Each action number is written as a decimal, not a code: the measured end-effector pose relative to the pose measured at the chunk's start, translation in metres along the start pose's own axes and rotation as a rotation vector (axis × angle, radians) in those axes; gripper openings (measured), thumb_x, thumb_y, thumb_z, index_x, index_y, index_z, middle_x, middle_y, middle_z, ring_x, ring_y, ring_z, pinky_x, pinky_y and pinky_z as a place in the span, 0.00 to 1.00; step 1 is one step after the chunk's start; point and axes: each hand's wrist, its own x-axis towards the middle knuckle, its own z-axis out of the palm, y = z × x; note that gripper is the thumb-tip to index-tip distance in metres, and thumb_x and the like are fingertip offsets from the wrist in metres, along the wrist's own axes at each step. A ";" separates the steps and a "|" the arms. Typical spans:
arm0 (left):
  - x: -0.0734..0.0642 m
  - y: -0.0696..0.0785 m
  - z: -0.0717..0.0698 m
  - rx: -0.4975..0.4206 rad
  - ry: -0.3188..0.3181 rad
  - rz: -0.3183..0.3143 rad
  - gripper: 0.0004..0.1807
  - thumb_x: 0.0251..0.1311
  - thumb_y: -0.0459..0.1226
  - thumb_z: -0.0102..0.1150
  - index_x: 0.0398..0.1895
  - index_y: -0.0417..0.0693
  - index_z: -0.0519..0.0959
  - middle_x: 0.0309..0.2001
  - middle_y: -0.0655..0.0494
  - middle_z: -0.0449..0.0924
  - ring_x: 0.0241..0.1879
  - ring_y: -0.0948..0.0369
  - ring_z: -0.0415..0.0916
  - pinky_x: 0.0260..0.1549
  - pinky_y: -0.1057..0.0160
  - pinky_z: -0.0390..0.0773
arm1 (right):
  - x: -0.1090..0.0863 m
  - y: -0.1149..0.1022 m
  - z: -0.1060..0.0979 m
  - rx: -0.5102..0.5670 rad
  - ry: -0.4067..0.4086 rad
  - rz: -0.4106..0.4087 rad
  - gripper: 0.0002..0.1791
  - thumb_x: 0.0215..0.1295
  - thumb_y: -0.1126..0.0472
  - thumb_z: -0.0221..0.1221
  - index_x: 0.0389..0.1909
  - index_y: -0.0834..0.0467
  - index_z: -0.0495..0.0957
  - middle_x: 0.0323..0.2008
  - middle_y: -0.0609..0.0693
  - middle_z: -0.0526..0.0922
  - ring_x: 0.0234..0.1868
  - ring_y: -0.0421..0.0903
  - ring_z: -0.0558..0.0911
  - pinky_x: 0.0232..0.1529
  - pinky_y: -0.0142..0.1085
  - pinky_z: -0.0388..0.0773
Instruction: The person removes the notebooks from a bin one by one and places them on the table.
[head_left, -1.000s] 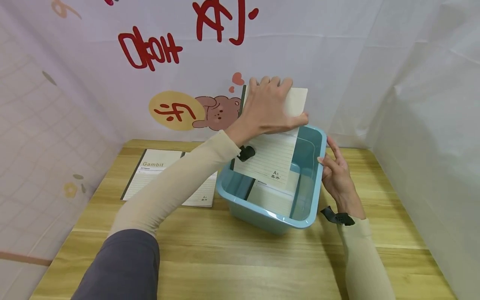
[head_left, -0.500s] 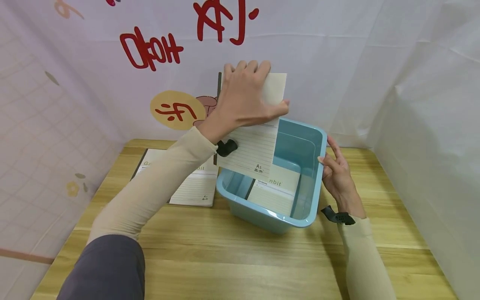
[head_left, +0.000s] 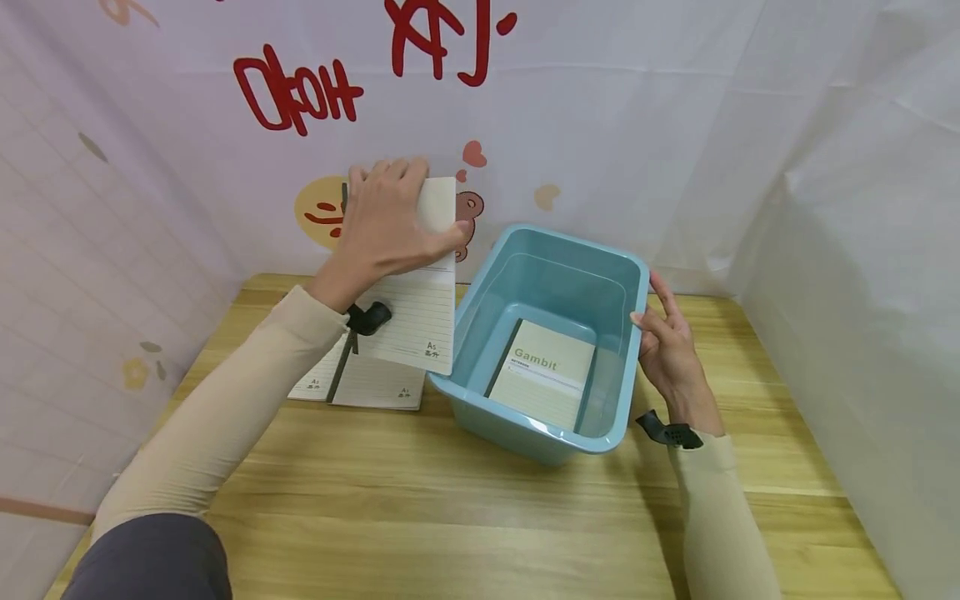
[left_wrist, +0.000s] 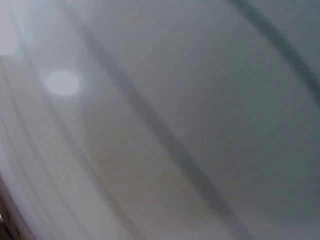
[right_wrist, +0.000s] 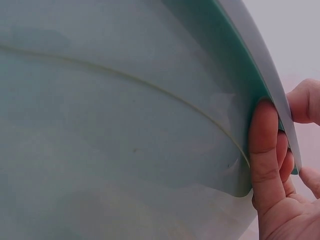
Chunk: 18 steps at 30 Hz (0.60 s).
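My left hand [head_left: 386, 225] grips a cream lined notebook [head_left: 412, 321] by its upper part, fingers over the top edge and thumb at the right side. It hangs upright, its lower right corner by the left rim of the blue plastic basin [head_left: 626, 392]. Ruled lines of the held notebook [left_wrist: 200, 125] fill the left wrist view, blurred. On the basin's floor lies another notebook [head_left: 551, 375] marked "Gambit". My right hand [head_left: 673, 354] holds the basin's right rim; in the right wrist view fingers [right_wrist: 265, 150] and thumb pinch the rim from both sides.
Two notebooks, one on the right [head_left: 378, 387] and one on the left [head_left: 313, 383], lie side by side on the wooden table [head_left: 420, 517], partly hidden behind the held one. White printed sheeting [head_left: 600, 125] stands close behind and at both sides.
My left hand has carried the notebook leftward from over the basin to above the notebooks on the table, uncovering the one inside the basin. The right hand keeps its hold on the rim.
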 end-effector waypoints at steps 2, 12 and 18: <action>-0.009 -0.013 0.000 0.005 -0.009 -0.024 0.32 0.53 0.64 0.58 0.42 0.46 0.73 0.33 0.48 0.73 0.37 0.50 0.69 0.45 0.46 0.61 | 0.000 0.000 0.001 0.004 0.002 0.002 0.41 0.73 0.78 0.45 0.82 0.49 0.47 0.54 0.53 0.81 0.31 0.43 0.85 0.32 0.31 0.84; -0.064 -0.071 0.006 0.051 -0.126 -0.146 0.33 0.53 0.63 0.61 0.44 0.42 0.73 0.36 0.45 0.74 0.38 0.47 0.69 0.48 0.40 0.60 | 0.000 0.004 -0.002 0.011 0.007 -0.006 0.41 0.73 0.78 0.46 0.82 0.49 0.48 0.52 0.53 0.80 0.30 0.44 0.85 0.31 0.32 0.84; -0.101 -0.098 0.010 0.090 -0.188 -0.195 0.31 0.52 0.63 0.62 0.40 0.44 0.72 0.33 0.46 0.73 0.34 0.47 0.68 0.41 0.45 0.57 | 0.003 0.002 -0.001 -0.004 0.000 -0.007 0.40 0.74 0.78 0.44 0.82 0.49 0.48 0.56 0.55 0.78 0.30 0.44 0.85 0.32 0.31 0.84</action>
